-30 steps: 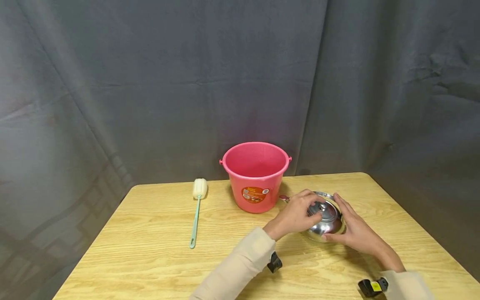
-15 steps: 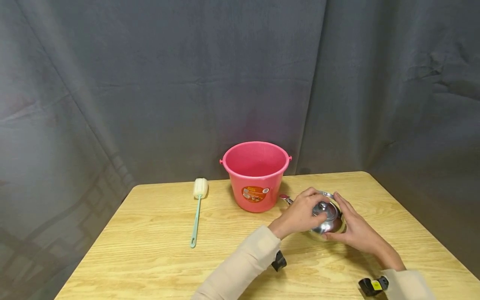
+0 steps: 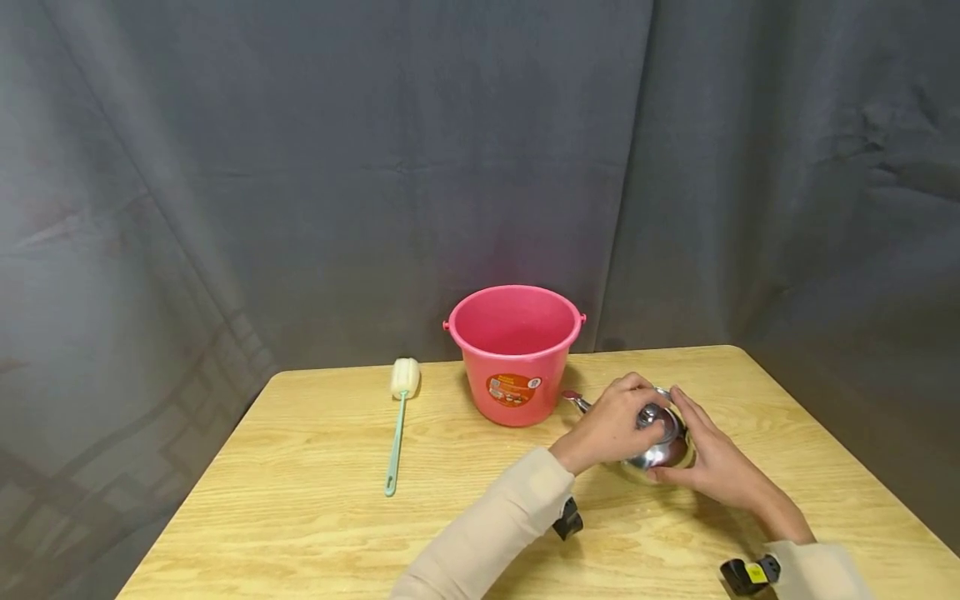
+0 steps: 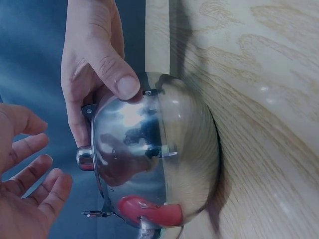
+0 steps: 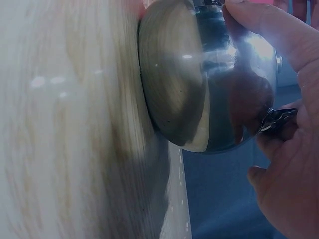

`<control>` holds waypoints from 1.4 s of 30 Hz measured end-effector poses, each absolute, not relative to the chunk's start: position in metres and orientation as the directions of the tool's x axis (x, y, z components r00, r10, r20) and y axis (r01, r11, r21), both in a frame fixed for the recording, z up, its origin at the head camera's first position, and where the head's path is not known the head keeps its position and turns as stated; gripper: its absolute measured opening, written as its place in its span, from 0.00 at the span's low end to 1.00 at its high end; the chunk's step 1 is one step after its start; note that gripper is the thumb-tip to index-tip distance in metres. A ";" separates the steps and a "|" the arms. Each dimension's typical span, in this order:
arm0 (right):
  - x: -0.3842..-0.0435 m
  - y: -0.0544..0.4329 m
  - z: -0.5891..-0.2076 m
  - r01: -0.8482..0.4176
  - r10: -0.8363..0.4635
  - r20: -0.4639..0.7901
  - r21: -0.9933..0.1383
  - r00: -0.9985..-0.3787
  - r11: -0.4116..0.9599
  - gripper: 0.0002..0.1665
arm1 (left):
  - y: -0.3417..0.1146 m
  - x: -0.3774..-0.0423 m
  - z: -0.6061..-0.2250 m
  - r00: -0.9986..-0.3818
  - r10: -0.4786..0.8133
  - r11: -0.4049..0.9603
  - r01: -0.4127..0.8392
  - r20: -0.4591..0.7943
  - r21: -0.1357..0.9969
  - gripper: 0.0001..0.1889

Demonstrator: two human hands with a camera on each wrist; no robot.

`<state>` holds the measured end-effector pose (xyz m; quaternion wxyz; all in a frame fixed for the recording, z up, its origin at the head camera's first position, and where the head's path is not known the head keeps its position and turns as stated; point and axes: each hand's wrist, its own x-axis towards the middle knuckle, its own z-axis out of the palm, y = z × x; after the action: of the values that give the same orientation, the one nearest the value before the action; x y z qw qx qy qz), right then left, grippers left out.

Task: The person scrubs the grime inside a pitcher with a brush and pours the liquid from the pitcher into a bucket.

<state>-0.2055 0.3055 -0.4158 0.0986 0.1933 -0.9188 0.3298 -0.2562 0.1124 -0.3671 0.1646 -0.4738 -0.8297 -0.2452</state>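
Observation:
A shiny metal kettle [image 3: 660, 455] stands on the wooden table, its rounded lid on top with a small knob [image 4: 84, 158]. My right hand [image 3: 723, 467] holds the kettle's side, thumb at the near side and fingers round the back; in the right wrist view the thumb [image 5: 266, 20] lies along the body. Over the lid hovers my left hand [image 3: 611, 425], fingers loosely bent. The left wrist view shows a gap between those fingers [image 4: 52, 194] and the knob. Toward the bucket points the spout with its red tip [image 3: 572, 395], partly covered by my left hand.
Behind and left of the kettle stands a pink bucket [image 3: 480, 367] with an orange label. Farther left lies a sponge brush [image 3: 405, 379] with a pale green handle. A grey curtain [image 3: 375, 208] hangs behind the table [image 3: 300, 517].
My left hand has shifted slightly to the right over the lid. The right hand keeps its place on the kettle, and the bucket and brush stay where they were.

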 end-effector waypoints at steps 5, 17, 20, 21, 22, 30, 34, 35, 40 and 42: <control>-0.204 0.305 -0.416 -0.421 -0.288 0.313 -0.568 -0.905 0.707 0.72 | 0.117 -0.256 -0.367 -0.521 0.694 0.471 0.850 0.497 0.235 0.12; -0.205 0.306 -0.417 -0.408 -0.282 0.300 -0.572 -0.912 0.712 0.72 | 0.124 -0.259 -0.369 -0.553 0.688 0.526 0.826 0.469 0.203 0.11; -0.205 0.306 -0.418 -0.406 -0.281 0.297 -0.573 -0.913 0.712 0.72 | 0.126 -0.258 -0.369 -0.562 0.684 0.544 0.818 0.465 0.188 0.10; -0.205 0.306 -0.418 -0.406 -0.281 0.298 -0.573 -0.912 0.712 0.72 | 0.127 -0.258 -0.370 -0.564 0.683 0.548 0.816 0.465 0.185 0.10; -0.205 0.306 -0.418 -0.405 -0.279 0.297 -0.573 -0.913 0.713 0.72 | 0.127 -0.259 -0.370 -0.564 0.684 0.549 0.816 0.463 0.183 0.10; -0.206 0.306 -0.419 -0.403 -0.276 0.300 -0.567 -0.913 0.718 0.72 | 0.132 -0.260 -0.374 -0.523 0.708 0.545 0.832 0.474 0.105 0.08; -0.206 0.307 -0.419 -0.410 -0.280 0.304 -0.571 -0.911 0.711 0.72 | 0.133 -0.260 -0.374 -0.506 0.716 0.545 0.836 0.480 0.068 0.07; -0.206 0.307 -0.420 -0.411 -0.280 0.305 -0.572 -0.910 0.710 0.72 | 0.133 -0.260 -0.374 -0.503 0.719 0.544 0.837 0.480 0.063 0.07; -0.205 0.307 -0.420 -0.411 -0.280 0.306 -0.578 -0.910 0.705 0.72 | 0.134 -0.259 -0.376 -0.485 0.730 0.538 0.842 0.481 0.033 0.07; -0.205 0.307 -0.420 -0.411 -0.279 0.306 -0.578 -0.910 0.705 0.72 | 0.135 -0.259 -0.377 -0.481 0.734 0.536 0.844 0.479 0.025 0.07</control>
<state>-0.2052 0.3065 -0.4196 0.0982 0.1879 -0.9181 0.3349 -0.2591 0.1349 -0.3772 0.2108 -0.4638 -0.8507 -0.1295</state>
